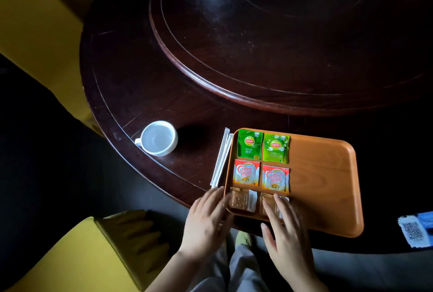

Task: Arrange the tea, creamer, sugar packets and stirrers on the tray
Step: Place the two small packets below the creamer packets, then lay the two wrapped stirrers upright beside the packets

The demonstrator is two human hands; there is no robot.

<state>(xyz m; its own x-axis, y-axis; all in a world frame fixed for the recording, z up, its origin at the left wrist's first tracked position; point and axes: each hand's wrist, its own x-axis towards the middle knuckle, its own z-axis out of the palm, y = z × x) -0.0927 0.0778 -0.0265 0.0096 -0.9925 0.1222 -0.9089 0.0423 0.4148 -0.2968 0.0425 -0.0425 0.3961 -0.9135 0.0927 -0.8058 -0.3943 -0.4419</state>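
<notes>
A dark round wooden table point(131, 85) with a raised turntable point(269, 57) at its centre fills the dim room, yellow chairs point(77, 256) drawn up at its edge. Beyond the left hand point(206, 221), a white cup point(158, 137) stands empty; two wrapped stirrers point(221, 157) lie on the table just past its fingertips, beside the tray's left rim. A QR-code tag point(413, 233) lies well to the right of the right hand point(284, 233). The orange tray point(328, 186) holds two green tea packets point(249, 144) farthest from the hands, two creamer packets point(246, 172) nearer, two brown sugar packets point(242, 199) nearest. Left hand flat, fingers spread, holding nothing, at the tray's near-left corner. Right hand open, fingertips resting on the right sugar packet.
</notes>
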